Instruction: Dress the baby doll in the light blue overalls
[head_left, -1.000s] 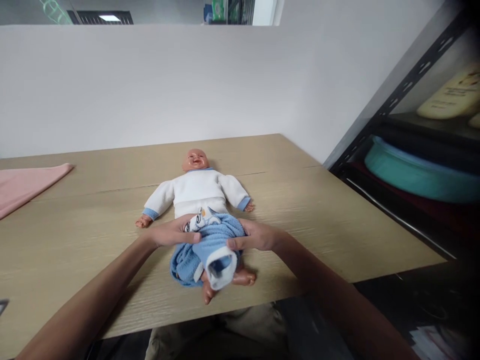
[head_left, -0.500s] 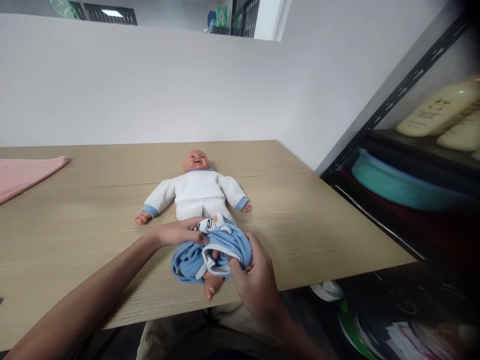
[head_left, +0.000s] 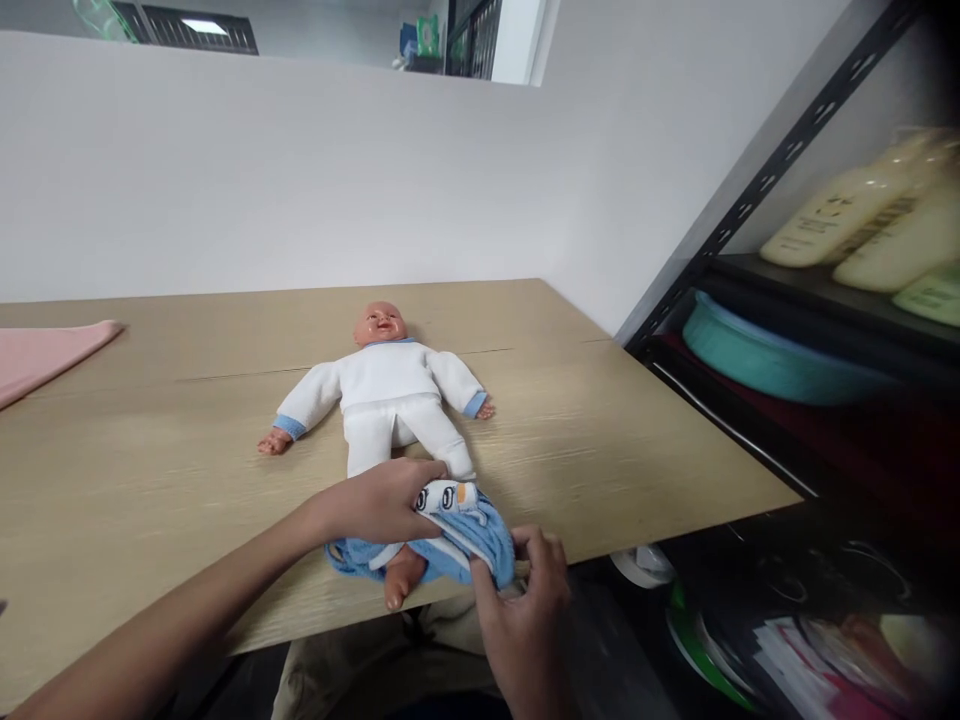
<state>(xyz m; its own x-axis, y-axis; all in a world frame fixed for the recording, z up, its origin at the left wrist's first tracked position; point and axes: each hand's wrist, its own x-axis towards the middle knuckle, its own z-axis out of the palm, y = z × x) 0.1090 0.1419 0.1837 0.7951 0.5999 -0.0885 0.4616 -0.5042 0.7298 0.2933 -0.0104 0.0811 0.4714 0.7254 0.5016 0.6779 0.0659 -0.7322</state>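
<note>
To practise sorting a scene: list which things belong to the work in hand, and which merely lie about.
In use: baby doll, blue trousers, left hand and right hand gripping them.
Lying about: pink cloth, teal basin, cream bottles on the shelf.

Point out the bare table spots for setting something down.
Bare table lies between the pink cloth and doll, and from doll to right edge. Crowded near edge: left hand and right hand grip the blue garment.

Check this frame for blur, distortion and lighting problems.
Head view: soft, even light, faint shadows; the doll, left hand and right hand on the blue garment are sharp; the shelf rack at frame right leans, its bottles smeared; lower right corner falls dark.
</note>
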